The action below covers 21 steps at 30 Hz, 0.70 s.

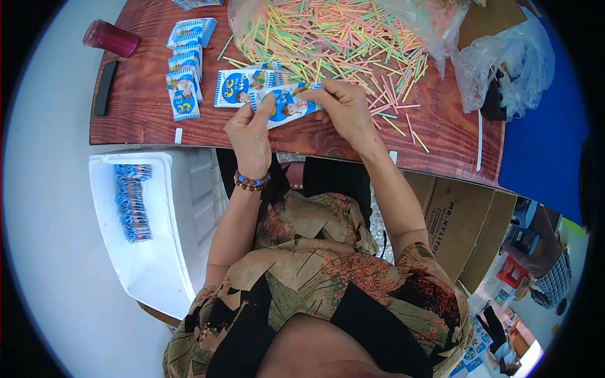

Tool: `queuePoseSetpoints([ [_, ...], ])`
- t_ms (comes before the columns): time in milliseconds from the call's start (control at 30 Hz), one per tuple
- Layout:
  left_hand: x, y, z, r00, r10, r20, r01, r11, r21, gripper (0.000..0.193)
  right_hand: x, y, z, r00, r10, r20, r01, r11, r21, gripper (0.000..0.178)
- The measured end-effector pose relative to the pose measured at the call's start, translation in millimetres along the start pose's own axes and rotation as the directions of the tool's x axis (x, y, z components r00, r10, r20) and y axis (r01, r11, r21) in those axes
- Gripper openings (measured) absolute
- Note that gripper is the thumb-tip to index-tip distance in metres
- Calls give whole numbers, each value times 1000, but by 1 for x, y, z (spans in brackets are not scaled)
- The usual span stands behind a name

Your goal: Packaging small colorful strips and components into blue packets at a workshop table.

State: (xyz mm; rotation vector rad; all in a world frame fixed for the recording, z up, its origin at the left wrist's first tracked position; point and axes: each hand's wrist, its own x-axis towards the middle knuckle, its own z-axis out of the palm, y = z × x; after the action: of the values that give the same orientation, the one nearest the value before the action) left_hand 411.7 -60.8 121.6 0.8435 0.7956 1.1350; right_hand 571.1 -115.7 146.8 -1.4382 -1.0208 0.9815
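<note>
Both my hands hold one small blue-and-white printed packet (287, 105) just above the near edge of the wooden table (145, 107). My left hand (250, 129), with a bead bracelet at the wrist, pinches its left end. My right hand (343, 104) grips its right end, where a few thin coloured sticks poke into the packet's top. A similar packet (242, 85) lies flat just behind it. A big heap of thin coloured sticks (334, 41) spreads across the table beyond my hands.
A row of several packets (184, 72) lies at the table's left, beside a dark red cup (111, 38) and a black bar (104, 88). A white foam box (161, 252) with stacked packets (132, 201) stands left of my lap. Clear plastic bags (504, 63) lie at right, cardboard boxes (463, 220) below.
</note>
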Motion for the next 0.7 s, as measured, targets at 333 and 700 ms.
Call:
queuePoseSetpoints([
  [333, 1, 4, 2, 991, -125, -53, 117, 985, -127, 15, -4, 0, -25, 970, -229, -76, 240, 950, 198, 12],
  [700, -5, 7, 17, 971, -232, 55, 237, 964, -117, 19, 2, -4, -17, 842, -447, 301, 517, 828, -216, 23],
])
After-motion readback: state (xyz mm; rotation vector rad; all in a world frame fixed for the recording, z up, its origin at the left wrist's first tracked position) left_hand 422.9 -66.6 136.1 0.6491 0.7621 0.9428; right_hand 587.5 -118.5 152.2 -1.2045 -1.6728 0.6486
